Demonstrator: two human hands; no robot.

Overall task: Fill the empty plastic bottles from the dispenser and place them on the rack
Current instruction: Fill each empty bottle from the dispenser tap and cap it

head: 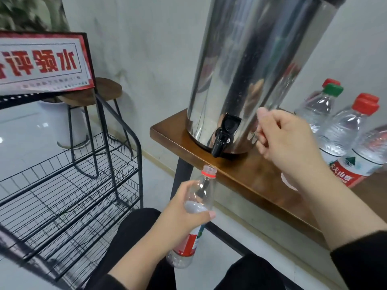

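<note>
Pale, scuffed walls and a glossy white floor frame a brown wooden surface (247, 181) on black legs. Left fingers (206, 215) are curled round the shoulder of an uncapped clear plastic bottle with a red label (201, 204), which they hold tilted, its open neck with a red ring lying just under the edge of the surface. Directly above that neck, a little beyond it, hangs the black plastic tap (223, 137) of a tall, shiny stainless-steel dispenser (255, 65) standing on the surface. Right fingers (261, 132) are curled inward, just right of the tap and close to the dispenser wall; something red shows faintly between them, and whether they pinch it I cannot tell. The right hand (287, 143) is raised over the surface, its wrist leading back to a black sleeve (362, 266). Beyond the right fingers, further right, stands a cluster of clear capped bottles (343, 130), most with red caps, one with a green cap. Left of the left hand (184, 222) stands a black wire rack (88, 185) with several tiers of mesh shelves. Above it leans a red-bordered sign with mirrored characters (41, 61). Behind the rack is a round wooden stool on thin black legs (100, 91), and a white pot (56, 122) sits on the floor. Black trousers (138, 231) cover the knees below both hands.
</note>
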